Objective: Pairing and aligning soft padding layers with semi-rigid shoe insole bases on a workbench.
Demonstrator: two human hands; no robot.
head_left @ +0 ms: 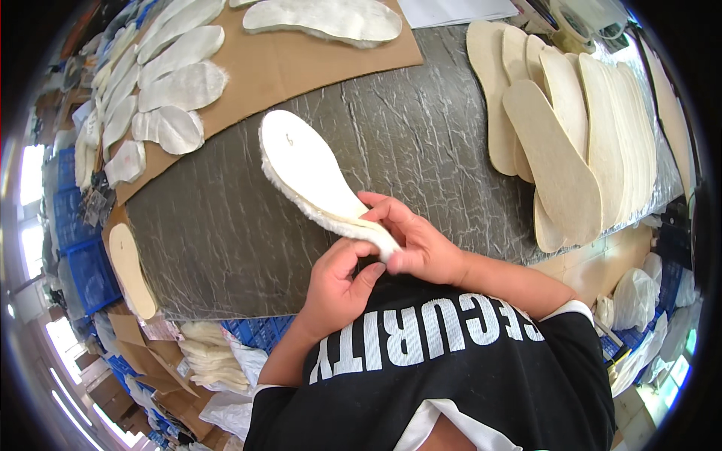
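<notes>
One fluffy-edged insole (308,161), pinched by its near end
Head view: left hand (338,284) and right hand (427,244) both grip it, right reaching further up; long axis points from them toward 11 o'clock, over the dark table (226,225).

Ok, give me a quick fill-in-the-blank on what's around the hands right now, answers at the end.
1. The left hand and right hand are both on the near end of a fluffy-edged insole whose upward face is ____.
2. The pile of beige insoles lies on the ____ side of the table.
3. At upper left, fleecy white pieces lie on brown ____.

Missing words: white; right; cardboard.
</notes>
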